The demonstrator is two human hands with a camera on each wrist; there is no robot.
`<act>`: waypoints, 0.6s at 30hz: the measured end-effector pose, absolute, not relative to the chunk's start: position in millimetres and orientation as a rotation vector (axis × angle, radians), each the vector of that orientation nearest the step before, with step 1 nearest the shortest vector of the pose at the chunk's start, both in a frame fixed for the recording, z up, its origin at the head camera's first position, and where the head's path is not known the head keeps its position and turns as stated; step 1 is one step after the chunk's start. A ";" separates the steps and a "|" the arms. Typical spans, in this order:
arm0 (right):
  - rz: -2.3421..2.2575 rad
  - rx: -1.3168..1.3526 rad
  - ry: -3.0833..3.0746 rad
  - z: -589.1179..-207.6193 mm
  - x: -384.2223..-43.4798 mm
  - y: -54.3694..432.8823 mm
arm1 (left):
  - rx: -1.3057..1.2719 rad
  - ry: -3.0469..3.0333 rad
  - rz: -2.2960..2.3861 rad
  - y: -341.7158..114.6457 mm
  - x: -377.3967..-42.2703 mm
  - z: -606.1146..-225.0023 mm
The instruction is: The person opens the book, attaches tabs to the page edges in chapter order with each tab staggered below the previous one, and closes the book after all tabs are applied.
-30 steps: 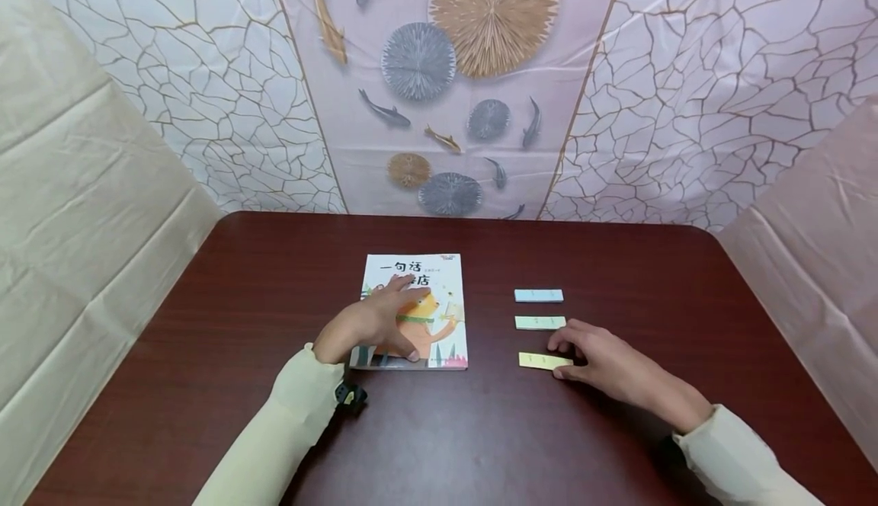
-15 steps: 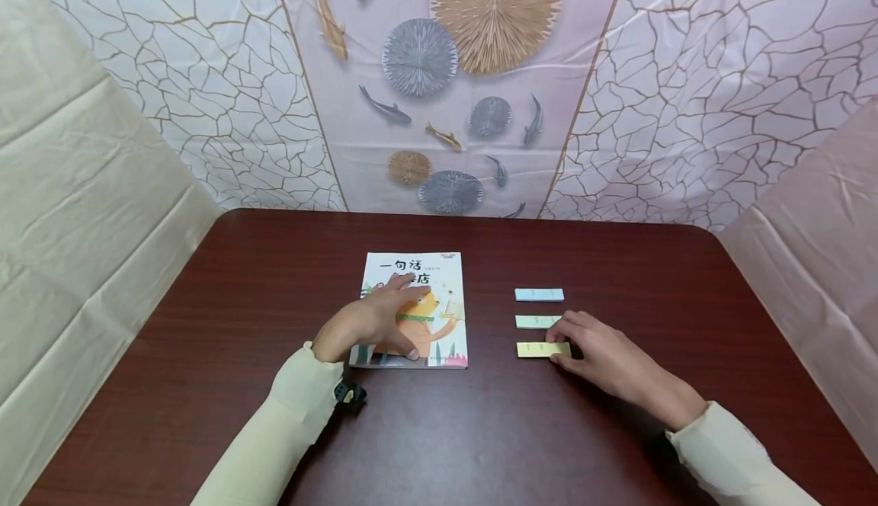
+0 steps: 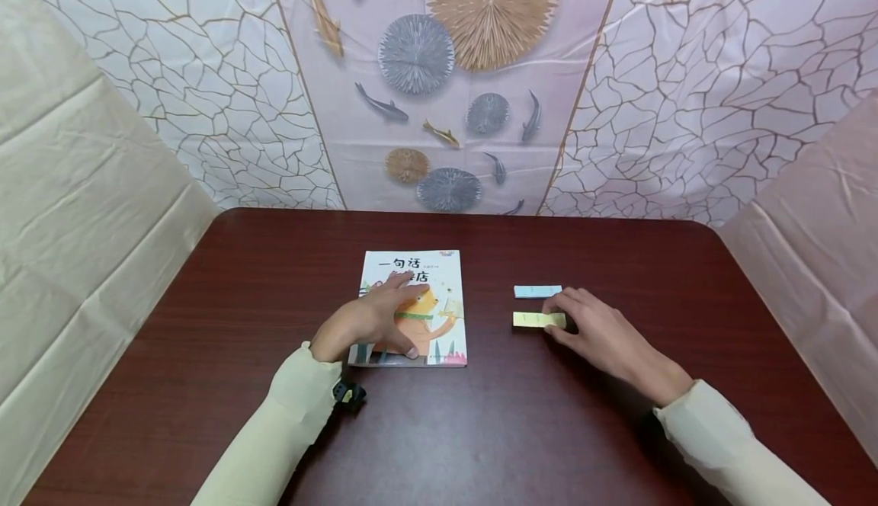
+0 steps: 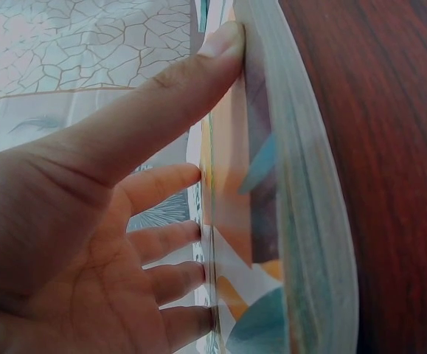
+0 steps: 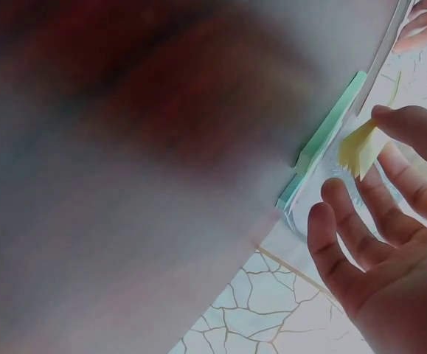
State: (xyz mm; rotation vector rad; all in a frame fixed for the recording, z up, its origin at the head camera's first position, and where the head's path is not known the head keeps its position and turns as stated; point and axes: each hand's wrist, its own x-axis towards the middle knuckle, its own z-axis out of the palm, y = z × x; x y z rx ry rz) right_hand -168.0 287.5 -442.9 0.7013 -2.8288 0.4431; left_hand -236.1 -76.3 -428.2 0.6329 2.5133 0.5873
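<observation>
My left hand point(image 3: 370, 319) rests on a picture book point(image 3: 446, 346), fingers spread over its illustrated cover. In the left wrist view the thumb point(image 4: 191, 77) lies near the edge of the book's cover, beside its thick page edge point(image 4: 309, 184). Between thumb and fingers, my right hand point(image 3: 604, 338) pinches the right end of a yellow sticky note pad point(image 3: 530, 320). The right wrist view shows this yellow pad raised off the table, its sheets fanned a little at the end. A green sticky note pad point(image 5: 331, 125) lies beneath it, hidden in the head view.
Just behind the yellow pad, a blue sticky note pad point(image 3: 536, 291) lies on the dark red wooden table point(image 3: 439, 430). Patterned cloth point(image 3: 480, 163) hangs along the table's back edge, with pale cloth point(image 3: 96, 186) at both sides.
The right hand has taken hold of the yellow pad and carried it up and away from me, over where the green pad lies. The left hand stays on the book.
</observation>
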 end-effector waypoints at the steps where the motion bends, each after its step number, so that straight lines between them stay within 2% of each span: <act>1: 0.450 0.690 -2.840 -442.4 -169.9 287.2 | 0.634 2.515 0.582 -76.5 -236.4 -428.3; 18: 0.475 0.676 -2.860 -443.1 -197.2 288.1 | 0.615 2.509 0.613 -75.4 -236.0 -427.5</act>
